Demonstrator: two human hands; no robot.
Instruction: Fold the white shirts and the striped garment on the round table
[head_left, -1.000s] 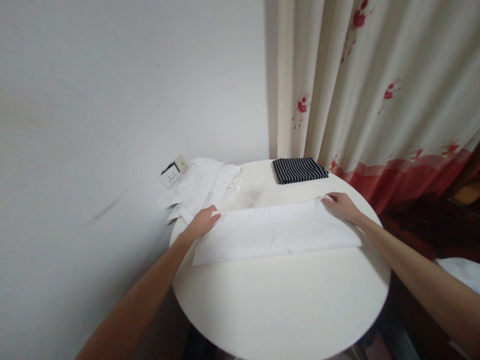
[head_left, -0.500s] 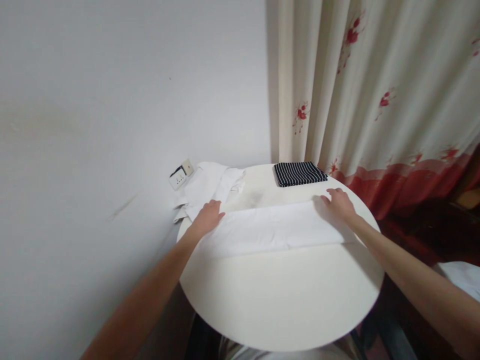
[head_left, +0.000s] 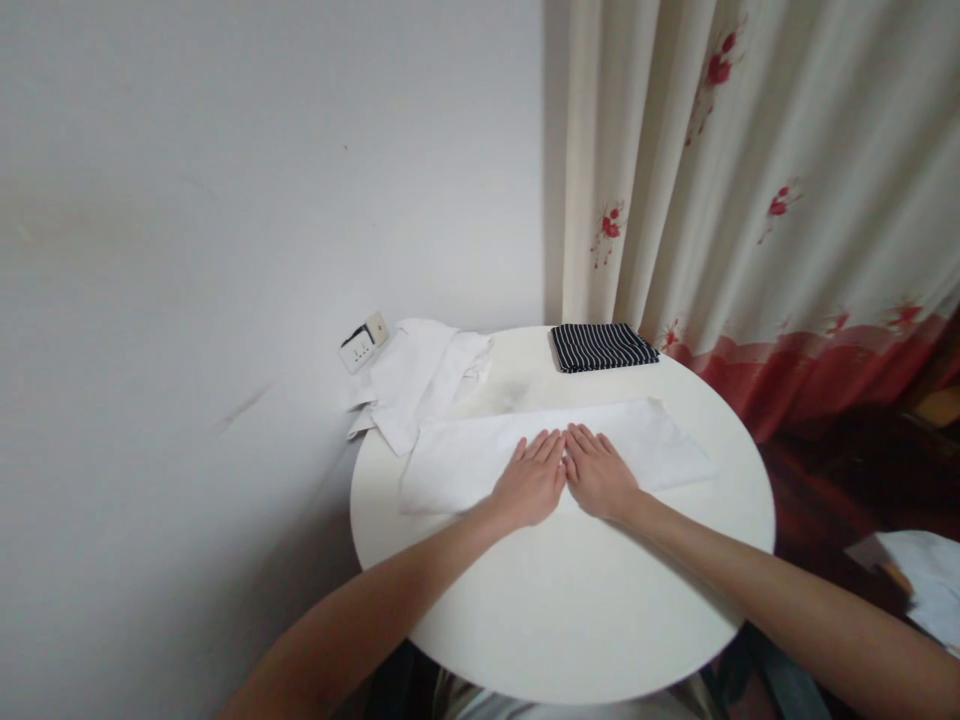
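Observation:
A white cloth (head_left: 457,465), folded into a long flat strip, lies across the round white table (head_left: 577,600). Both hands rest palm down on the middle of this strip, side by side, with their fingertips nearly meeting. My left hand (head_left: 531,478) lies flat with its fingers stretched out. My right hand (head_left: 598,474) is flat too, its fingers pointing up and to the left. Neither hand grips anything. The cloth's two ends stick out to the left and right of the hands.
A crumpled white cloth (head_left: 420,370) lies at the table's back left, against the wall by a power socket (head_left: 357,350). At the back stands a folded black-and-white striped cloth (head_left: 602,347). A floral curtain (head_left: 682,180) hangs behind. White fabric (head_left: 926,575) shows at the lower right.
Both hands have moved inward from the two ends of the folded white cloth to its middle and now lie flat on it. The camera view has shifted slightly.

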